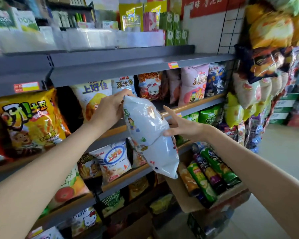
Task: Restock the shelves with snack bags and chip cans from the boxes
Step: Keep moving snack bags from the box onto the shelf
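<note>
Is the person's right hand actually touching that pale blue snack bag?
Touching. The head view shows the right hand with its thumb pressed against the side of the pale blue snack bag, fingers spread behind it.

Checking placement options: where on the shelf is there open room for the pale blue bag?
A dark gap lies between the yellow bag and the white Oishi bag. Rightward, bags crowd up to the pink bag.

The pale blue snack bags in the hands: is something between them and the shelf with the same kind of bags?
Nothing visible blocks the way. The left hand grips the top of the pale blue snack bags, the right hand steadies their side. The matching bag stands just behind them on the shelf; only open air lies between.
</note>
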`<state>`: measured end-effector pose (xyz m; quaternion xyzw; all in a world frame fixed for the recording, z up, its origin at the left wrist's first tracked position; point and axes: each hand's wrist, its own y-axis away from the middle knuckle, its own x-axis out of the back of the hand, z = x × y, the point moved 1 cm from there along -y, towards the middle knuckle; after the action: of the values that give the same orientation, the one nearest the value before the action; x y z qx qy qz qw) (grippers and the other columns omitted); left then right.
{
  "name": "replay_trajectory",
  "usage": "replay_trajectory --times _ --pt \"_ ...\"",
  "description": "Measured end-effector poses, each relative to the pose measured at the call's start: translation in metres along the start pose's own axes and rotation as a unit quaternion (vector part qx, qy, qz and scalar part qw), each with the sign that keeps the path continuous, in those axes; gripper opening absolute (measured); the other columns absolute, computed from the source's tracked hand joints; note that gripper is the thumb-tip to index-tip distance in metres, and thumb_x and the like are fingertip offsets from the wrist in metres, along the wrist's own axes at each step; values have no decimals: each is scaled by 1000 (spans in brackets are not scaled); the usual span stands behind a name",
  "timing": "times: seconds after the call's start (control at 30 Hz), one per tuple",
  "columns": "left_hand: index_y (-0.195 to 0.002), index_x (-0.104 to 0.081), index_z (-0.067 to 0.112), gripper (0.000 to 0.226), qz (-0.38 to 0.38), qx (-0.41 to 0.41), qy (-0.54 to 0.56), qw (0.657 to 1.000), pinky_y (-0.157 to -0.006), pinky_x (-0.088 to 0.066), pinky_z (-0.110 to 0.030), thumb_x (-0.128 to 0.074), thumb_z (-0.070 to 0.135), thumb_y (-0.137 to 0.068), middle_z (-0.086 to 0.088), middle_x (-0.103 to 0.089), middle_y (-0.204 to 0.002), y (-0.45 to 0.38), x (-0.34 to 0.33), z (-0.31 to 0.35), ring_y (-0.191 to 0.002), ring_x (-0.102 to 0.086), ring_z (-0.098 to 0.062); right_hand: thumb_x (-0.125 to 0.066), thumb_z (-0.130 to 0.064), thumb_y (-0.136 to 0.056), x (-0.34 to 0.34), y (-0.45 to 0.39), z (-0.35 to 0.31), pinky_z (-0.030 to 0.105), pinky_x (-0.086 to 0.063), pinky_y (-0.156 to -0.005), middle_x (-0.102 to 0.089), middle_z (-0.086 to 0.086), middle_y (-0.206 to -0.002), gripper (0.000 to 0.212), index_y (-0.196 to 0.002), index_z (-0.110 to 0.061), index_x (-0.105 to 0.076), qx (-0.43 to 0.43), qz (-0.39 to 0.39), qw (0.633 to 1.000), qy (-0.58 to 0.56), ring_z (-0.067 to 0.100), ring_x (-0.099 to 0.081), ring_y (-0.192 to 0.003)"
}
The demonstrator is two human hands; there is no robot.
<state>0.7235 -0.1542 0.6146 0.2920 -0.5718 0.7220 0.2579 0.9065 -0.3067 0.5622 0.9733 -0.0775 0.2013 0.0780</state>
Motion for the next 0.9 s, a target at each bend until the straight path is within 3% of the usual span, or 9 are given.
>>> replay_trajectory --times 0.1,0.17,0.23,0.3,0.4,0.5,0.6,0.73,0.9 --pt "-97 -60 4 23 25 23 36 999 -73 -48 -35 -61 -5 -76 -8 -69 -101 -12 -4 5 -91 -65 -27 -86 -46 -50 9 -7 2 37 -27 -111 -44 -2 -139 137 -147 -40 10 1 8 999 -32 16 -42 -129" --pt "-91 -59 7 22 20 36 38 998 -72 -48 -34 -58 -8 -76 -8 -68 -93 -22 -8 7 -86 -65 -28 -79 -23 -67 12 -14 5 33 -35 -107 -56 -5 -126 117 -149 -36 3 23 46 997 -62 14 -51 -120" --pt "-82 -55 14 27 1 93 3 996 -67 -45 -31 -52 -13 -77 -8 -64 -81 -28 -15 1 -76 -62 -26 -80 -17 -67 13 -22 7 34 -41 -103 -56 -3 -126 111 -150 -32 -7 42 94 993 -65 16 -52 -119" --pt "-91 -55 16 31 36 106 -28 993 -65 -42 -34 -52 -11 -77 -12 -67 -88 -33 -22 -12 -79 -62 -30 -82 -15 -67 23 -32 8 28 -46 -95 -54 -1 -127 106 -148 -25 -15 53 147 987 -49 17 -53 -118" --pt "-97 -56 11 21 80 177 -26 981 -64 -39 -34 -54 -5 -84 -13 -66 -94 -33 -47 -37 -80 -61 -30 -85 -30 -64 58 -48 2 31 -42 -99 -49 2 -133 104 -146 -17 -22 43 274 959 55 21 -49 -122" --pt "-98 -52 12 19 -27 294 120 948 -77 -48 -28 -61 1 -85 -10 -61 -107 -35 -89 -40 -86 -59 -21 -79 -54 -62 89 -70 -1 45 -34 -106 -41 12 -137 105 -141 -11 -24 -39 360 914 182 32 -41 -128" --pt "-109 -56 5 23 -59 296 142 943 -72 -44 -11 -62 7 -87 -4 -59 -109 -56 -124 -22 -89 -58 -12 -72 -70 -56 105 -103 1 46 -34 -106 -42 16 -136 109 -135 -6 -31 -95 329 921 184 34 -41 -127" --pt "-106 -60 4 22 -33 278 7 960 -83 -44 -31 -59 6 -84 -11 -63 -111 -73 -138 -25 -102 -59 -27 -71 -72 -56 109 -148 -4 44 -33 -106 -42 15 -138 111 -137 -6 -31 -78 269 942 185 33 -41 -128" --pt "-119 -56 12 35 -13 318 -238 918 -101 -26 -40 -53 11 -84 -12 -42 -135 -58 -124 -57 -120 -37 -36 -69 -70 -61 100 -206 -19 45 -27 -105 -41 14 -140 106 -138 -10 -27 -33 250 955 158 33 -38 -130"
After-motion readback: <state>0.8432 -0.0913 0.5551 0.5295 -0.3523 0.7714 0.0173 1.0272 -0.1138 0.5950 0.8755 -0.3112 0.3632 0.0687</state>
